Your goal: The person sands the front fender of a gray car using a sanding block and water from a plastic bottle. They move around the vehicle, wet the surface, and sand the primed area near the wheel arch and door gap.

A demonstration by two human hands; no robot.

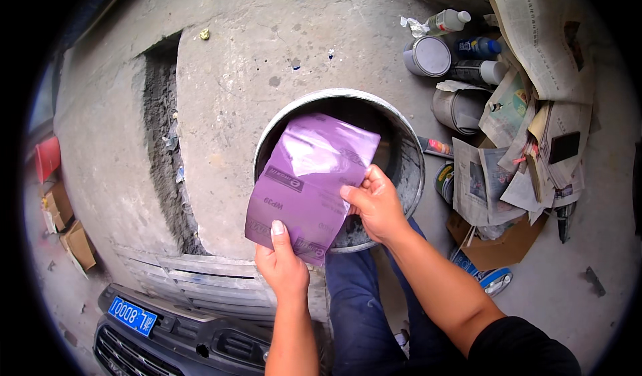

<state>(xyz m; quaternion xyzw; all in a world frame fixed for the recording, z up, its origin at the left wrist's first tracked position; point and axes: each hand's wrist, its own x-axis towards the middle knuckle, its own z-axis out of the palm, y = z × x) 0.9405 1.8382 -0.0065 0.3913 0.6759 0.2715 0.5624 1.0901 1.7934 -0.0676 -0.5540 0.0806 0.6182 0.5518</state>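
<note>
A purple sheet of sandpaper point(304, 199) with dark print on its back is held out over a round bucket point(413, 158). Its upper part shines as if wet. My left hand point(284, 269) pinches the lower left edge, thumb on top and fingers underneath. On the right edge, my right hand point(376, 205) grips the sheet in the same way, with the thumb pressed on its face. The bucket's inside is dark, and the sheet hides much of it.
Cans point(428, 56), bottles point(448, 21) and newspapers point(542, 48) crowd the right side by a cardboard box point(505, 242). A rough trench point(164, 142) cuts the concrete floor at left. A dark car bumper point(221, 339) lies at lower left.
</note>
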